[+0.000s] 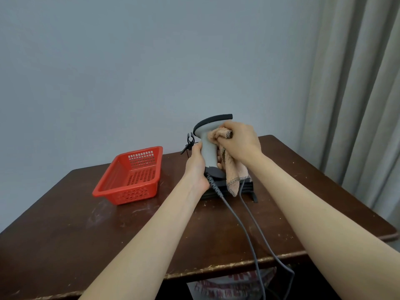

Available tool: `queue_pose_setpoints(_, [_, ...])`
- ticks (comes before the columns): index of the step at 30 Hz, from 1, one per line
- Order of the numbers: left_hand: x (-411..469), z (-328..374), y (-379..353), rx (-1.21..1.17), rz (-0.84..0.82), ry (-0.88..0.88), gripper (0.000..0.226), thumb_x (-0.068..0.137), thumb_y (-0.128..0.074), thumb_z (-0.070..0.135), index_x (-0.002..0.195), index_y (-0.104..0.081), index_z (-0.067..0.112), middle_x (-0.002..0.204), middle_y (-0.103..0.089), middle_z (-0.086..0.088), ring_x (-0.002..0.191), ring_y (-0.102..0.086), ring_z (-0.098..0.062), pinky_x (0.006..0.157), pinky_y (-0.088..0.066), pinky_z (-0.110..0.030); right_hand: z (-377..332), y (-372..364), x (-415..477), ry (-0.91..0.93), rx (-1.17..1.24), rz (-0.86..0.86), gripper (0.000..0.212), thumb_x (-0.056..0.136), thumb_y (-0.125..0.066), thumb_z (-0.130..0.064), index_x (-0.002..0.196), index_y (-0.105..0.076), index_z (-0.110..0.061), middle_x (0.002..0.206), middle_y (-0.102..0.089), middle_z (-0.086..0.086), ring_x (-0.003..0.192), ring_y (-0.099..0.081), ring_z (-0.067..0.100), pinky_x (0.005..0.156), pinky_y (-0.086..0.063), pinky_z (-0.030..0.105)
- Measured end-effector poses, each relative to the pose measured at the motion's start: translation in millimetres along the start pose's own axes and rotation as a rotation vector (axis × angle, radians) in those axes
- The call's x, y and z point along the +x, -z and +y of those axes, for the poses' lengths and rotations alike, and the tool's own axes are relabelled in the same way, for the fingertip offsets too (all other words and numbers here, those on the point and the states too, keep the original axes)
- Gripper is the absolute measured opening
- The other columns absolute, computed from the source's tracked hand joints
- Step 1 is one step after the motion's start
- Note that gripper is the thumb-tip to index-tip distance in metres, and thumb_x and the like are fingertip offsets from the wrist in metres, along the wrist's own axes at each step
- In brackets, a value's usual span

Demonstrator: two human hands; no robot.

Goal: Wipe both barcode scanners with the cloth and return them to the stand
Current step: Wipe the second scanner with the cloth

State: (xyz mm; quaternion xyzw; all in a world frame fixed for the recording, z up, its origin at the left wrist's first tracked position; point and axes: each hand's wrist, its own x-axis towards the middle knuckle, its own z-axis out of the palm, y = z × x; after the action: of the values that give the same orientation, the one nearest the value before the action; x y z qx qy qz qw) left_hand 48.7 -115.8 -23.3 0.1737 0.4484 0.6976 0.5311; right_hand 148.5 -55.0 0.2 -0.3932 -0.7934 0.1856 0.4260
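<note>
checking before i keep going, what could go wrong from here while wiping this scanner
1. The hanging end of the cloth drapes over the stand and the two cables; it may snag there.
2. Both cables run off the table edge; catching one with an arm could tug the scanner from the left hand.
3. The right hand presses near the scanner's head, possibly twisting it in the grip.

A plain domestic room is suggested by a worn wooden table (281,213), a bare wall (151,61) and grey curtains (357,83).
</note>
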Motion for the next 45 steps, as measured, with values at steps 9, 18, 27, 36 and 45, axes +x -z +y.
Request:
queue_pose_setpoints(9, [5,16,21,-0.01,-0.028,-0.039,0.042,0.088,-0.058,0.046,0.1,-0.064,0.005,0.072,-0.061,-0.005,0.049,-0.058,-0.012,0.045,-0.048,-0.019,24,10,-12,0.061,-0.062,-0.459,0.014,0.076,-0.069,-0.017,0.063,-0.063,-0.02,0.063,-0.058,-0.006,0.061,-0.052,0.009,0.06,-0.042,0.03])
queue_pose_setpoints(18, [2,25,31,-0.056,-0.083,0.007,0.035,0.098,-0.042,0.031,0.111,-0.059,0.004,0.081,-0.069,-0.007,0.066,-0.06,-0.016,0.059,-0.056,-0.027,28,3,0,-0.124,0.11,-0.115,0.007,0.094,-0.051,-0.021,0.091,-0.057,-0.022,0.091,-0.062,-0.001,0.089,-0.054,0.02,0.067,-0.037,0.029])
queue_pose_setpoints(27, [1,12,35,0.051,-0.109,0.001,0.051,0.088,-0.051,0.056,0.103,-0.062,0.008,0.069,-0.063,-0.003,0.049,-0.055,-0.013,0.048,-0.052,-0.024,8,18,4,-0.155,0.394,0.145,0.021,0.084,-0.051,-0.007,0.091,-0.067,-0.018,0.086,-0.067,-0.007,0.084,-0.059,0.007,0.06,-0.038,0.006])
queue_pose_setpoints(36, [3,-1,30,0.004,-0.144,-0.01,0.052,0.092,-0.044,0.054,0.101,-0.064,0.007,0.073,-0.066,-0.002,0.051,-0.057,-0.012,0.053,-0.054,-0.026,-9,16,4,-0.051,0.321,0.186,0.02,0.079,-0.061,-0.005,0.084,-0.071,-0.021,0.086,-0.069,-0.008,0.085,-0.062,0.008,0.066,-0.043,0.008])
queue_pose_setpoints(45, [0,-10,30,-0.02,-0.163,0.043,0.063,0.077,-0.046,0.074,0.078,-0.061,0.013,0.064,-0.052,-0.001,0.042,-0.046,-0.01,0.038,-0.042,-0.019,-15,15,-6,-0.057,0.391,0.095,0.01,0.084,-0.066,-0.015,0.079,-0.07,-0.022,0.075,-0.064,-0.016,0.079,-0.059,0.0,0.069,-0.043,0.011])
